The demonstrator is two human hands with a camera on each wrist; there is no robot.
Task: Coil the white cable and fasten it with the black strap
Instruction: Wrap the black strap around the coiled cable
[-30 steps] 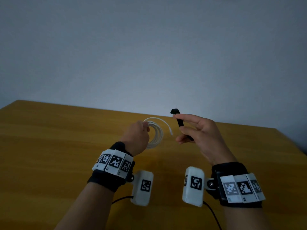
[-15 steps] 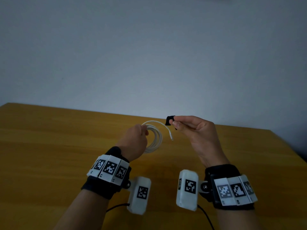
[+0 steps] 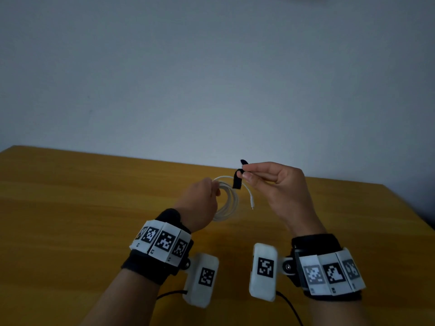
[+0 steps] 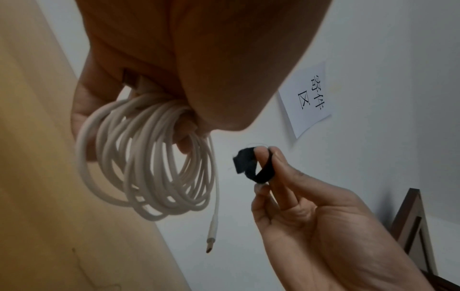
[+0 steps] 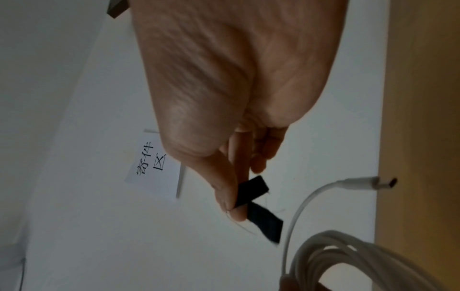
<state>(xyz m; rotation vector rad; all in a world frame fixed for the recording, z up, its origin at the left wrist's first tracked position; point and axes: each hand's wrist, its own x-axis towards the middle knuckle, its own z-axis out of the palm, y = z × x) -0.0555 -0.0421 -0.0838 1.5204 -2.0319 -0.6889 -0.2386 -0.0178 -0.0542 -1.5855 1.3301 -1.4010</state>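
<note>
The white cable (image 3: 229, 201) (image 4: 149, 167) (image 5: 348, 261) is wound into a coil of several loops, held in the air above the wooden table (image 3: 70, 208). My left hand (image 3: 200, 203) (image 4: 179, 78) grips the coil at its left side. One free end with a plug (image 3: 252, 205) (image 4: 211, 234) (image 5: 366, 184) hangs from the coil. My right hand (image 3: 273, 182) (image 4: 311, 226) (image 5: 236, 98) pinches the short black strap (image 3: 237, 181) (image 4: 251, 167) (image 5: 259, 204) between thumb and fingertips, folded, just right of the coil and apart from it.
A pale wall (image 3: 211, 78) stands behind the table's far edge. A paper sign (image 4: 308, 98) (image 5: 154, 167) is stuck on the wall. A dark wooden frame (image 4: 413, 226) shows at the right of the left wrist view.
My right hand has moved left toward the coil and regripped the strap, which now hangs folded in front of the coil's top. The left hand keeps holding the coil.
</note>
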